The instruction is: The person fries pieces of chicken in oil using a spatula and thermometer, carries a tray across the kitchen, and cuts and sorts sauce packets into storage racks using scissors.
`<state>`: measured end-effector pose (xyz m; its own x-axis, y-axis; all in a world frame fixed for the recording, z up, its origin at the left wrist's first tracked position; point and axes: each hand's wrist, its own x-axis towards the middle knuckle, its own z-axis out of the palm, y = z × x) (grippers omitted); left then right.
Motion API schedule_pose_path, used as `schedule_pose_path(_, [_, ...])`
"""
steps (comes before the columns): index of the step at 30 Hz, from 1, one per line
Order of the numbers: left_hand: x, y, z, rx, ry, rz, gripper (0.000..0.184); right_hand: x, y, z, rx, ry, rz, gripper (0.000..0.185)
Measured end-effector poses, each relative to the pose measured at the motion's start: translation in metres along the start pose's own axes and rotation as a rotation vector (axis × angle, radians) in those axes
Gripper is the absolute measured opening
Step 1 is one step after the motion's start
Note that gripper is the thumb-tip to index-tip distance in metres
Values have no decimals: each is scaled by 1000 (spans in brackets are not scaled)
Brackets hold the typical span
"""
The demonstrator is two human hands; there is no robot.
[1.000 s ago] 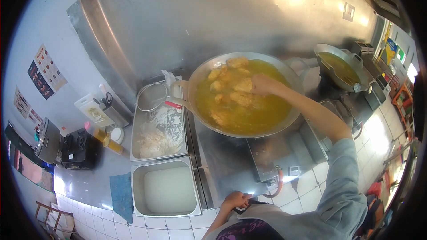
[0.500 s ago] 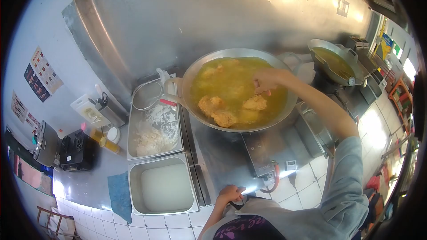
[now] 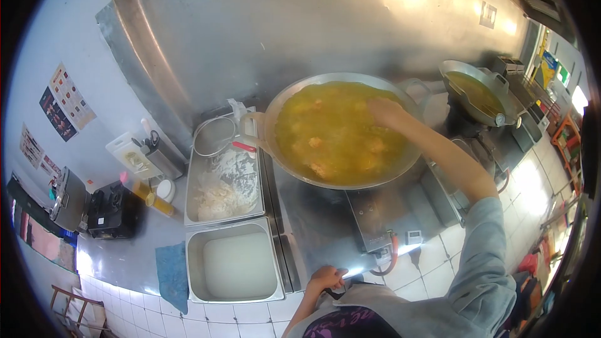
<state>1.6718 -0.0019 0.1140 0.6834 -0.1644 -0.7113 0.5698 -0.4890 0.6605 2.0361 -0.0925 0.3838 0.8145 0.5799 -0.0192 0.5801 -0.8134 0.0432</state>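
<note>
Right hand [image 3: 383, 114] low over the oil [image 3: 344, 126], pieces [image 3: 320, 169] mostly sunk

The right hand reaches into the wok [image 3: 270, 126] from the right, back of the hand up, fingers slanting down toward the oil on the far right side. They are blurred and run together, so how far open they are cannot be told, nor whether they touch the oil or hold anything. The pieces lie in the oil, with a few orange-brown tops visible: one near the rim closest to the person, one left of the middle, one to the right and one toward the far side.

The left hand [image 3: 325, 278] is by the counter's front edge, one finger stretched out to the right, the others bent in. Whether it grips or touches anything cannot be told.

Left of the wok, the flour [image 3: 228, 181] lies in a tray [image 3: 190, 203] with a sieve [image 3: 215, 137] at its far end. Just nearer stands a pan [image 3: 191, 275] of whitish liquid [image 3: 236, 267].
</note>
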Motion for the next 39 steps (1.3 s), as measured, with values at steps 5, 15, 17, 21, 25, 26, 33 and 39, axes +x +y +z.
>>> schedule_pose_path(5, [4,-18,1,-12,-26,21,62,33,2,24,67,112,-120,43])
schedule_pose_path(15, [5,-30,7,5,-15,15,63,42,-10,47,215,254,-449,25])
schedule_pose_path(17, [3,-30,8,24,-5,10,62,20,-23,15,354,-74,-336,28])
schedule_pose_path(21, [0,-23,5,25,-22,28,61,1,-26,-5,368,-156,-324,29])
schedule_pose_path(25, [-1,-18,6,49,-27,47,60,-14,-15,-20,413,-309,-348,30])
schedule_pose_path(26, [-1,-17,6,53,-33,50,60,-20,-12,-25,377,-343,-365,31])
schedule_pose_path(33, [-6,-4,6,95,-68,26,57,-50,-2,-59,280,-399,-283,34])
schedule_pose_path(39, [5,-12,12,111,-119,33,57,-76,-10,-74,-9,-218,-243,37])
